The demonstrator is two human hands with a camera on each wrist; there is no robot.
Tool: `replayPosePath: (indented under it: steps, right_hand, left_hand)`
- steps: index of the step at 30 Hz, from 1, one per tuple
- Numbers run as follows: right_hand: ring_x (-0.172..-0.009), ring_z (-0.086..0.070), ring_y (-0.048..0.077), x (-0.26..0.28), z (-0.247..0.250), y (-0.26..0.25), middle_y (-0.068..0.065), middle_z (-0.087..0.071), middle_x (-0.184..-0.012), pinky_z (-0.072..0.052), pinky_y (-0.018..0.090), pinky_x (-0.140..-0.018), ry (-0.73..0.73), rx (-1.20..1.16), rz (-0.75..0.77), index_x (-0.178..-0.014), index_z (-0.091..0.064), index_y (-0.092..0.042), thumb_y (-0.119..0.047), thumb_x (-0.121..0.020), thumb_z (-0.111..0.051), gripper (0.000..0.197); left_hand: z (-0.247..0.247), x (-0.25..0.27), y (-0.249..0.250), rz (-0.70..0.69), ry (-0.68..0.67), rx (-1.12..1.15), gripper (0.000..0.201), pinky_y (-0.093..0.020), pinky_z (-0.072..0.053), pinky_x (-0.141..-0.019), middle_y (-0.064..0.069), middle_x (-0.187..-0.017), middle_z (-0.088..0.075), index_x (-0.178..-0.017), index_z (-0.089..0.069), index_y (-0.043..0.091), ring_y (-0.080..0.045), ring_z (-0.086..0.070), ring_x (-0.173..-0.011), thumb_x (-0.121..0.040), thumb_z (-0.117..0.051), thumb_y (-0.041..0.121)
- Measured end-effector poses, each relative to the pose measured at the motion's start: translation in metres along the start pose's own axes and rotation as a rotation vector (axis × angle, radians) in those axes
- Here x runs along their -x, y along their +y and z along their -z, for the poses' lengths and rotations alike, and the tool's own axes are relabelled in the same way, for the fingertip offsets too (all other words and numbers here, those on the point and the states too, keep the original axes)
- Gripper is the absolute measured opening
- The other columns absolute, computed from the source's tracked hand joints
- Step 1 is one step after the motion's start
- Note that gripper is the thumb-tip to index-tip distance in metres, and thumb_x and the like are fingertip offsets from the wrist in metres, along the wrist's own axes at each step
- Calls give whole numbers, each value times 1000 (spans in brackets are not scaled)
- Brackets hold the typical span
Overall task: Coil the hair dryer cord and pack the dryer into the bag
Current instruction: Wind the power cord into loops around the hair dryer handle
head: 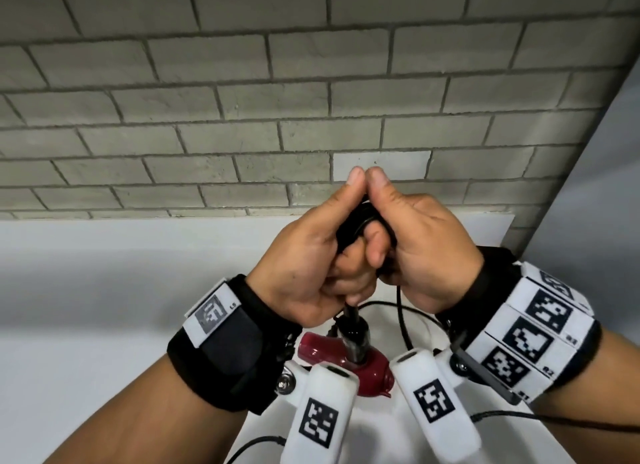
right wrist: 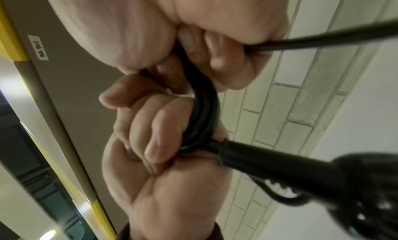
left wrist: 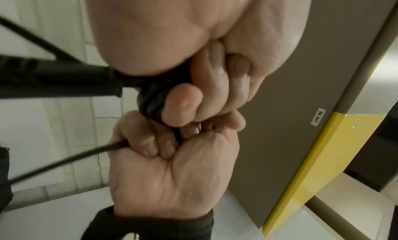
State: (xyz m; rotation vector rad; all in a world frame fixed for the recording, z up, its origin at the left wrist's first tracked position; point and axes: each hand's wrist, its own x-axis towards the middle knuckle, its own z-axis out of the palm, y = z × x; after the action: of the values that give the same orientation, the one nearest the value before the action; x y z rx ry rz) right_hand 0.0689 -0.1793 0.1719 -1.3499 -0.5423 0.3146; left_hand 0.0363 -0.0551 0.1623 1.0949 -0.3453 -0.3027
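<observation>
Both hands are raised in front of the brick wall, thumbs touching at the top. My left hand (head: 304,255) and right hand (head: 429,242) both grip a small coil of black cord (head: 360,217) between them. The left wrist view shows the coil (left wrist: 150,100) wrapped round my left fingers. A loose length of cord (left wrist: 64,160) runs out of the right fist. The red hair dryer (head: 346,359) hangs just below the hands by its black handle (right wrist: 280,165). More slack cord (head: 401,318) loops under the right hand. No bag is in view.
A grey brick wall (head: 242,100) stands behind a white tabletop (head: 104,290). White wrist camera mounts (head: 322,418) stick out under both wrists, with thin black cables (head: 554,418) trailing. A grey panel with a yellow edge (left wrist: 312,167) shows in the wrist views.
</observation>
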Motion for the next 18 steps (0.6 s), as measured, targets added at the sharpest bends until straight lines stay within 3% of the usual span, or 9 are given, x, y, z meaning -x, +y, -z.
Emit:
replayPosePath:
  steps: [2,3,6,7,10,13,16,18]
  right_hand:
    - [-29,-35,12,-1,4,4,-2,-47,-35,-20,16,-41,66,-63,-27,-40,-51,-16,-54,-87,-47,60]
    - [-29,-32,10,-1,6,5,-4,-44,-35,-14,19,-44,76,-95,-43,-44,-51,-13,-51,-89,-46,60]
    - [-33,-27,9,-3,13,10,-2,-37,-41,-11,22,-43,26,-134,-46,-64,-47,14,-50,-86,-49,68]
    - [-35,-28,8,-3,14,11,-2,-38,-43,-11,21,-43,9,-150,-46,-67,-49,15,-51,-84,-50,68]
    - [-32,-32,4,-3,19,12,-1,-47,-46,-11,21,-42,-54,-198,-34,-69,-60,-1,-50,-80,-50,51]
    - [-33,-25,6,-5,21,17,1,-51,-51,-13,21,-42,-81,-174,18,-75,-65,-6,-54,-81,-51,50]
    - [-34,-25,5,-7,21,25,7,-54,-61,-14,19,-42,-39,-171,52,-83,-57,-7,-41,-93,-47,37]
    - [-34,-27,4,-9,23,28,-1,-54,-54,-15,19,-41,6,-124,102,-78,-55,-16,-29,-97,-46,25]
  left_hand:
    - [-1,2,2,1,-94,116,60,-31,-22,-43,5,-40,-19,-75,-53,0,-13,-13,-33,-95,-27,50]
    - [0,3,3,0,-130,172,54,-33,-21,-46,4,-44,-18,-81,-52,1,-14,-13,-35,-95,-26,45]
    - [4,5,0,6,-140,198,39,-31,-22,-47,6,-48,-18,-80,-51,5,-12,-14,-37,-94,-34,37]
    - [5,6,-1,4,-133,189,36,-30,-23,-46,7,-48,-18,-78,-52,7,-12,-14,-37,-94,-36,36]
    - [6,4,-1,-5,-114,190,36,-27,-24,-45,8,-47,-19,-75,-52,11,-12,-14,-37,-93,-37,38]
    - [8,3,1,-3,-100,203,38,-27,-22,-45,8,-47,-18,-73,-52,13,-12,-13,-36,-93,-37,41]
    - [9,2,1,5,-81,242,40,-28,-20,-45,8,-46,-18,-70,-51,15,-12,-12,-36,-91,-36,45]
    - [8,1,1,15,-36,237,39,-28,-19,-44,8,-45,-16,-65,-50,18,-13,-10,-36,-90,-37,45]
